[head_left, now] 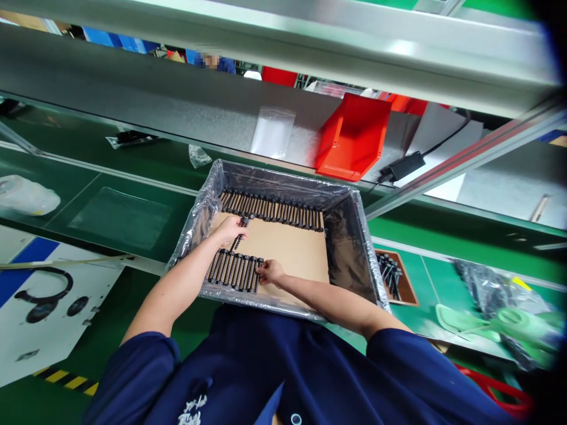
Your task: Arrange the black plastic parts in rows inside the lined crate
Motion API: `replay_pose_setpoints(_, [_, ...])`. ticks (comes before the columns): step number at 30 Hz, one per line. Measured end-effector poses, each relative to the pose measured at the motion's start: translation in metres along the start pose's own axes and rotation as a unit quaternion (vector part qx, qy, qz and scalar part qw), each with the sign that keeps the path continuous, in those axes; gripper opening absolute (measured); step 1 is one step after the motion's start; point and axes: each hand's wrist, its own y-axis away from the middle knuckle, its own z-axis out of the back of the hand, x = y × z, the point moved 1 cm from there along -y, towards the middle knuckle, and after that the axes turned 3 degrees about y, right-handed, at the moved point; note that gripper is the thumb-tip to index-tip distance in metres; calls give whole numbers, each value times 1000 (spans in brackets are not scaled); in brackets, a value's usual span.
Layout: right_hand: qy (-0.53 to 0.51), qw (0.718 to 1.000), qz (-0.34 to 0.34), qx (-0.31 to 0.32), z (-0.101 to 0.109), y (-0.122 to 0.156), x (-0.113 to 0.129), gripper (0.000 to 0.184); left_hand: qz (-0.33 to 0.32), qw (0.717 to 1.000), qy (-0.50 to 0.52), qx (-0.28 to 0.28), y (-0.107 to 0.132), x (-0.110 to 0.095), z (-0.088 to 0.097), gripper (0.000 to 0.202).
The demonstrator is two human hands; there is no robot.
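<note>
A box lined with clear plastic (266, 173) stands in front of me, with bare cardboard (292, 245) showing on its floor. Along its far side runs a row of slim black rod-shaped parts (270, 208); a shorter row of the same parts (233, 271) lies along the near left side. My left hand (231, 229) is closed on one or more black rod-shaped parts (240, 239), held tilted above the cardboard between the rows. My right hand (271, 273) pinches the head of a part at the right end of the near row.
An orange-red bin (354, 139) and a black power adapter (405, 167) sit on the shelf behind the box. To the right are a brown tray of black parts (390, 277) and a green handheld fan (518, 321). A metal post (465, 159) rises at right.
</note>
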Motion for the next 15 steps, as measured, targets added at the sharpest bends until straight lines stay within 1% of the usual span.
replay_pose_setpoints(4, [35, 999, 3, 5, 3, 3, 6, 39, 4, 1000, -14, 21, -1, 4, 1, 28])
replay_pose_setpoints(7, [100, 995, -2, 15, 12, 6, 13, 35, 10, 999, -20, 26, 0, 5, 0, 33])
replay_pose_setpoints(9, [130, 991, 19, 5, 20, 10, 22, 30, 8, 999, -22, 40, 0, 5, -2, 34])
replay_pose_setpoints(10, [123, 991, 45, -6, 23, 12, 28, 27, 4, 999, -23, 46, 0, 6, -3, 33])
replay_pose_setpoints(12, [54, 992, 114, -18, 27, 19, 44, 22, -8, 998, -26, 54, 1, 8, -5, 30])
replay_pose_setpoints(13, [2, 989, 146, -12, 27, 22, 52, 21, -16, 998, -28, 58, 1, 10, -7, 29])
replay_pose_setpoints(15, [-102, 976, 190, 24, 22, 29, 69, 29, -33, 996, -35, 77, 2, 13, -10, 26])
